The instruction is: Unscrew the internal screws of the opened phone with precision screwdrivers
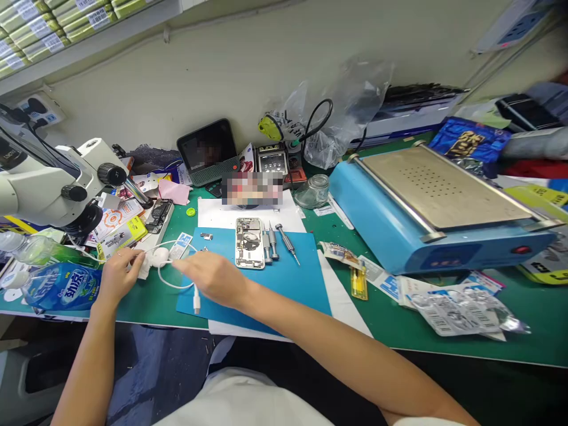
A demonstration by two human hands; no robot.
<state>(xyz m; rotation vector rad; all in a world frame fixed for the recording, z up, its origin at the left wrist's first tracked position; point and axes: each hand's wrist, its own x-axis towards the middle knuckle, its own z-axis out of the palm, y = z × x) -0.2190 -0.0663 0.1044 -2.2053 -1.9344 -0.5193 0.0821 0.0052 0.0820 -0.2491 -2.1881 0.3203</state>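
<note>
My right hand (pixel 215 277) is closed around a white charging cable (pixel 175 286). The cable loops to the left of that hand, and its plug (pixel 196 302) hangs below the fingers over the blue mat (pixel 288 290). To the left, my left hand (pixel 119 271) has its fingers drawn together beside a crumpled white piece (pixel 144 269); what they grip is not clear. A round white thing (pixel 160 256) lies between the hands, within the cable loop. Beyond my right hand, an opened phone (pixel 249 242) with exposed inner parts rests on the mat, next to several screwdrivers (pixel 287 241).
A white microscope (pixel 80 183) and a blue liquid bottle (pixel 62 287) stand at left. A blue heating machine (pixel 377 219) with a metal plate fills the right side. At the back are a smart display (pixel 208 151) and a glass jar (pixel 317 190). Plastic packets (pixel 461 310) lie front right.
</note>
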